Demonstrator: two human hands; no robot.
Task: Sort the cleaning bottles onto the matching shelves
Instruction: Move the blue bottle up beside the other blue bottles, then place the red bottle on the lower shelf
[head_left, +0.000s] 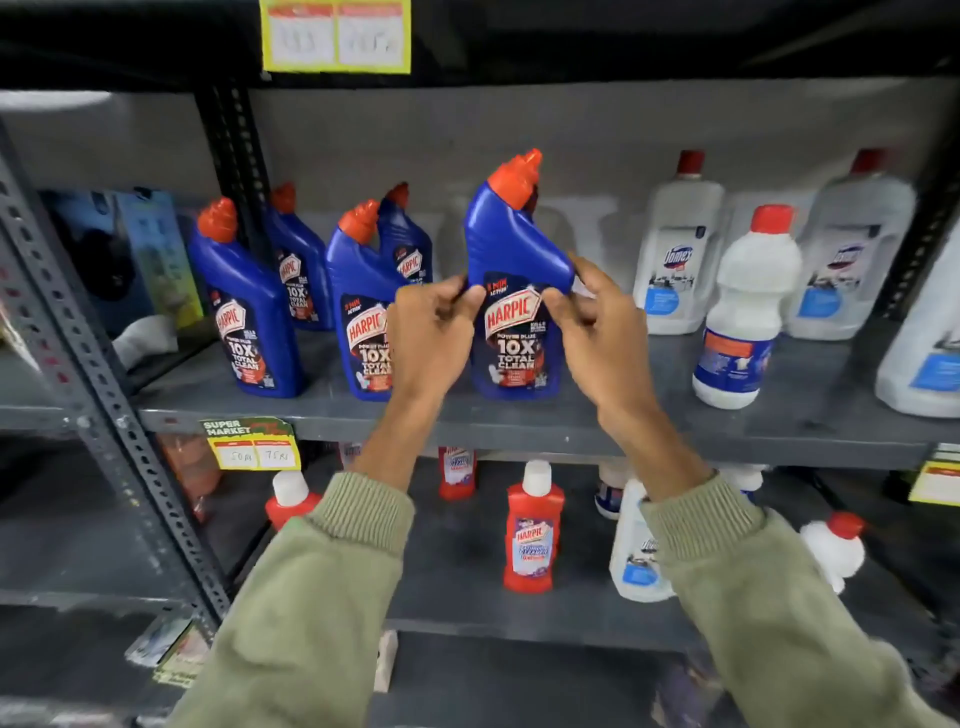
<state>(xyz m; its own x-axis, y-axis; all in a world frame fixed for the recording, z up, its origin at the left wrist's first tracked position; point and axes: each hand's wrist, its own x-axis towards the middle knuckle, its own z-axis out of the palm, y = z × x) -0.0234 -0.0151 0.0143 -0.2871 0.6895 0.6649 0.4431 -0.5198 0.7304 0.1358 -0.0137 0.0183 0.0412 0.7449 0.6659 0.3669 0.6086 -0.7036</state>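
Hands, left hand (434, 332) and right hand (597, 325), pinching blue Harpic bottle (514, 291) upright beside matching ones; lower shelf (467, 582) still mixed.

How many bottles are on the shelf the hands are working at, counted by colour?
Blue Harpic bottles with orange-red caps: 5, including the held bottle
Clear Domex bottles with red caps: 2
White bottle with red cap: 1
Partly cropped pale bottle at the right edge: 1
Total: 9

olive-green sleeves with ribbed knit cuffs are worn on both arms; the left hand (431, 332) and right hand (605, 332) are left bare, without gloves.
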